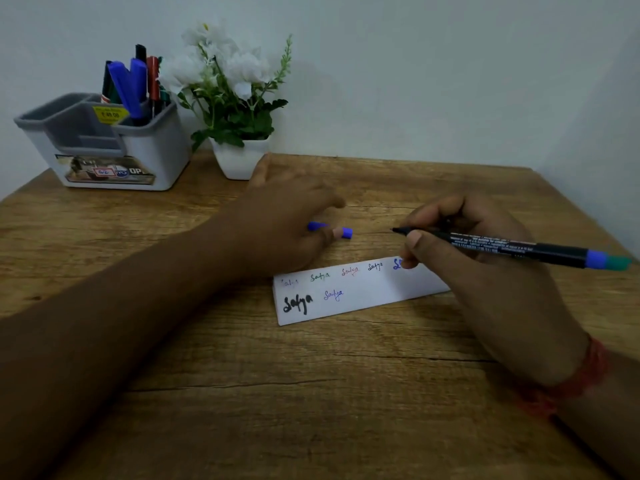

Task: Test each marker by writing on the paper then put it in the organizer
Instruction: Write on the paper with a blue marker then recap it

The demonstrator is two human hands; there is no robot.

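Note:
My right hand (pixel 485 271) grips a black marker (pixel 512 247) with a blue and green rear end, its bare tip pointing left just above the table. My left hand (pixel 287 220) lies over a blue cap (pixel 346 233) on the wood, fingers curled around it. A white strip of paper (pixel 360 299) with several written words in different colours lies between the hands, its right end under my right hand. The grey and white organizer (pixel 104 147) stands at the back left and holds several markers (pixel 135 84), blue, black, red and green.
A white pot with white artificial flowers (pixel 235 98) stands right of the organizer against the wall. The wooden table (pixel 277 393) reaches the frame's bottom edge. A red thread is tied round my right wrist.

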